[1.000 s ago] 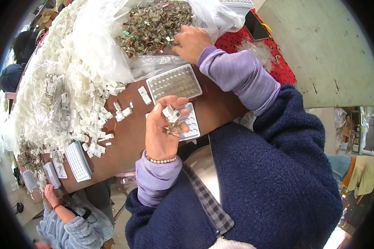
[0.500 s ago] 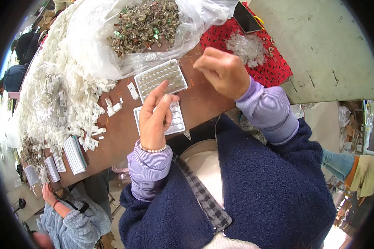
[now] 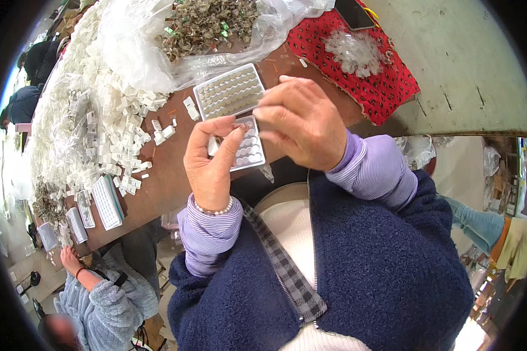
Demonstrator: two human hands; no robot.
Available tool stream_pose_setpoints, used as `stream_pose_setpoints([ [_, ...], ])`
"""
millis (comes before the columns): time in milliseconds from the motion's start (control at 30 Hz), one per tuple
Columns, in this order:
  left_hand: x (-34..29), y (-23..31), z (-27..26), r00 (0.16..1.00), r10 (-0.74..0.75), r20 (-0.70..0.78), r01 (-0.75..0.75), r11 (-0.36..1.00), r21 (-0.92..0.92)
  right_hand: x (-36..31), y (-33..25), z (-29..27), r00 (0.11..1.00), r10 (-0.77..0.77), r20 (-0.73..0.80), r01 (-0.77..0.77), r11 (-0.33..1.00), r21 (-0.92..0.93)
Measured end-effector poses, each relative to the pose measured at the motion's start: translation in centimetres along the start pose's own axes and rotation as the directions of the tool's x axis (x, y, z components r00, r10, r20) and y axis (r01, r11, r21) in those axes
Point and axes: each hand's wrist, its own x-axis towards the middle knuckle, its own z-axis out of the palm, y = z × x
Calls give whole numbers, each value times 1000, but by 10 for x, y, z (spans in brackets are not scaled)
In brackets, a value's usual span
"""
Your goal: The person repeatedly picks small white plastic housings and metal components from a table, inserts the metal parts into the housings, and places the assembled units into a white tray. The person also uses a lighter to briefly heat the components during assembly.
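Observation:
My left hand (image 3: 211, 167) is closed over the lower tray, thumb and index finger pinched together at a tiny piece too small to name. My right hand (image 3: 304, 123) comes close to those fingertips from the right. Its fingers are curled together, and whatever they hold, if anything, is hidden. Partly covered by my hands is a white tray (image 3: 253, 157) with rows of round white shapes. Just beyond it lies a second white tray (image 3: 229, 89), its rows filled with round greyish pieces. Two small white plastic parts (image 3: 191, 108) rest left of this tray.
A large heap of white plastic parts (image 3: 114, 128) covers the table's left side. Behind the trays an open clear bag (image 3: 129, 44) holds small brownish pieces (image 3: 216, 26). On a red patterned cloth (image 3: 386, 88) lie clear pieces (image 3: 354, 52) and a phone (image 3: 352, 14). A co-worker (image 3: 108, 292) sits lower left.
My right hand has moved from beside the red cloth, left and nearer, to my left hand's fingertips. My left fingers have come together in a pinch.

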Motion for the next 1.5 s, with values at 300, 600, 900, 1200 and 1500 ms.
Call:
stream_pose_setpoints([
  [300, 19, 4, -27, 998, 35, 43, -49, 924, 380, -16, 4, 19, 991, 128, 26, -130, 979, 155],
  [600, 78, -2, -64, 978, 160, 133, -156, 139, 978, -28, 12, 26, 958, 268, 99, -284, 930, 233],
  [900, 79, -9, -83, 967, 162, 195, -229, 225, 947, -9, -13, 44, 826, 457, 330, -554, 551, 624],
  [1200, -6, 13, -66, 996, 88, 26, -91, 929, 358, 7, -41, 59, 876, 424, 228, -435, 494, 753],
  [1500, -19, 1, -49, 993, -18, -120, 0, 988, -155, -1, -45, 42, 811, 459, 363, -570, 478, 668],
])
